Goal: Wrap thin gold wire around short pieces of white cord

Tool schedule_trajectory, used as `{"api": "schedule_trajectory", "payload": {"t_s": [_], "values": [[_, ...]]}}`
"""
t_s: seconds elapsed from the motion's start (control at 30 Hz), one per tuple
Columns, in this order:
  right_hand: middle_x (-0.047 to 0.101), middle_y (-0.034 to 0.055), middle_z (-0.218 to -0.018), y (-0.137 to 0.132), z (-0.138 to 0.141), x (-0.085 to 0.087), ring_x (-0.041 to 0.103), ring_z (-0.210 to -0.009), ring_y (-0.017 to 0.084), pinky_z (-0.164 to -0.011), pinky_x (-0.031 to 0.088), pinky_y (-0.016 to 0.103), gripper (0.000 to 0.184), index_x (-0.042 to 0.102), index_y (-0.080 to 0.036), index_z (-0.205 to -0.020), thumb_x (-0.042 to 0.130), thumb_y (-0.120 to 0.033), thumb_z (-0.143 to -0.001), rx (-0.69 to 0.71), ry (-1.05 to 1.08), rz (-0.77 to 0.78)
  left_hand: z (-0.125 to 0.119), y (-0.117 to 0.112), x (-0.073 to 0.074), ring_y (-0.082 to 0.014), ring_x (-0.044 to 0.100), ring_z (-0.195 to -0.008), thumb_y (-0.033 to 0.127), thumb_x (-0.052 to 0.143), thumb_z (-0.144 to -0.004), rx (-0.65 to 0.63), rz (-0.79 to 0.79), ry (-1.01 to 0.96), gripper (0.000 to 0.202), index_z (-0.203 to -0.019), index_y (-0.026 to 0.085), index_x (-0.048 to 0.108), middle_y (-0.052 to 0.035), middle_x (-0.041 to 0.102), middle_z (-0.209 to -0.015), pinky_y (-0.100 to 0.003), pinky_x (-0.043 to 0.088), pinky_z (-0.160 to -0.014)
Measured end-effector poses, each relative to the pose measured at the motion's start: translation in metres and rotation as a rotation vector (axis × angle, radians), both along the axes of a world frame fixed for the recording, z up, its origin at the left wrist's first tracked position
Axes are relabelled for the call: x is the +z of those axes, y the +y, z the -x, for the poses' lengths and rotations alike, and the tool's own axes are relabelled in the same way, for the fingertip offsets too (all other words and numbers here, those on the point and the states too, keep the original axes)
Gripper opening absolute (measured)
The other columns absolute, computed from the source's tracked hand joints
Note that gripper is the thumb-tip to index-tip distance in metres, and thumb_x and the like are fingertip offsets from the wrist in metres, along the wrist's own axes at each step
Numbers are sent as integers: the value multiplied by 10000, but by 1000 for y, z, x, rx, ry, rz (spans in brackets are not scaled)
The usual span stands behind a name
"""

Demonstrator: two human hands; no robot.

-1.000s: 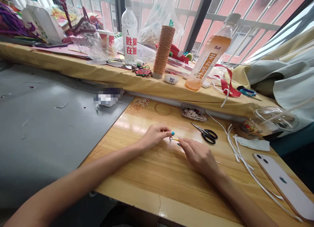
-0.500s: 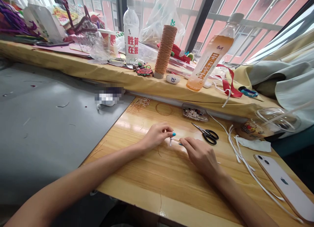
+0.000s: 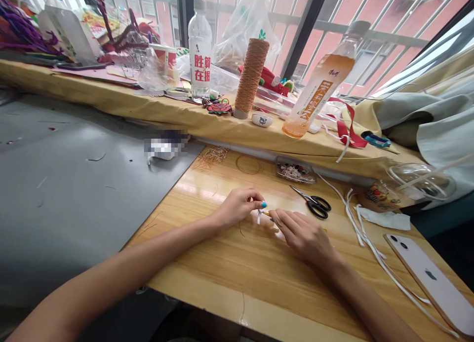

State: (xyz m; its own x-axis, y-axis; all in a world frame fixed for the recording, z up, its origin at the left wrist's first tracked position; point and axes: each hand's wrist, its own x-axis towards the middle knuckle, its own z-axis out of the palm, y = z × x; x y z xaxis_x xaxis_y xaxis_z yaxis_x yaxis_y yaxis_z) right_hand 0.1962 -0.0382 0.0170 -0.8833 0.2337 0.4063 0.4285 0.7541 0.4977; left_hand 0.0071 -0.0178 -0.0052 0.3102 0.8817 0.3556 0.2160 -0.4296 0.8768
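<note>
Over the wooden tabletop [image 3: 207, 263], my left hand [image 3: 242, 205] pinches a small white strip [image 3: 258, 216] between thumb and fingers. The strip's end hangs down below the blue-nailed thumb. My right hand [image 3: 301, 232] is closed around a thin gold-coloured rod like a crochet hook [image 3: 266, 213]. Its tip points left and meets the white strip just beside my left fingertips. Most of the rod is hidden in my right fingers, and a yellow end shows behind that hand. Black-handled scissors [image 3: 317, 207] lie open beyond my right hand.
A clear box of small beads [image 3: 295, 171] stands behind the scissors. White cords [image 3: 355, 218] and a phone [image 3: 429, 278] lie at right. Bottles [image 3: 320, 85] and a brown thread spool [image 3: 252, 78] stand on the cloth-covered ledge. A grey table [image 3: 74, 184] adjoins at left.
My right hand has turned slightly and the rod's angle has shifted, with its tip still at the white strip. My left hand keeps its pinch, nearly unmoved.
</note>
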Motion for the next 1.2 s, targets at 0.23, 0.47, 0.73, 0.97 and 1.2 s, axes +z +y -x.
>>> {"api": "schedule_trajectory", "payload": {"t_s": [0.23, 0.47, 0.73, 0.97, 1.2], "values": [[638, 79, -808, 6, -2, 0, 572, -678, 137, -573, 415, 236, 260, 525, -111, -1010, 322, -121, -848, 1, 103, 364, 0, -1, 1, -98, 474, -653, 140, 536, -738, -12, -16, 24, 74, -699, 128, 598, 0, 520, -685, -194, 350, -605], [637, 49, -818, 8, -1, -9, 567, -644, 126, -556, 405, 218, 273, 555, -180, -985, 360, -88, -818, -152, 270, 386, 3, 7, 3, -124, 499, -768, 254, 500, -785, -10, 53, 41, 157, -802, 141, 609, -30, 554, -795, -227, 384, -712], [619, 52, -848, 11, -8, -13, 566, -705, 134, -597, 427, 230, 281, 547, -196, -1020, 380, -90, -819, -131, 393, 539, 10, 5, 11, -59, 404, -520, 303, 460, -796, -250, 299, -71, 260, -980, 176, 593, -24, 575, -817, -178, 311, -465], [618, 57, -830, 9, -3, -9, 569, -673, 137, -570, 420, 229, 242, 550, -187, -1003, 378, -153, -837, -180, 346, 504, 6, 4, 7, -26, 299, -428, 343, 558, -710, -269, 452, -154, 244, -846, 144, 601, 15, 562, -676, -176, 201, -406], [609, 70, -890, 21, -20, -4, 566, -767, 181, -618, 441, 285, 200, 562, -198, -961, 438, -251, -813, -419, 568, 552, 9, 14, 5, -55, 420, -504, 289, 613, -632, -20, 420, -269, 201, -690, 115, 532, 4, 563, -631, -174, 292, -471]]}}
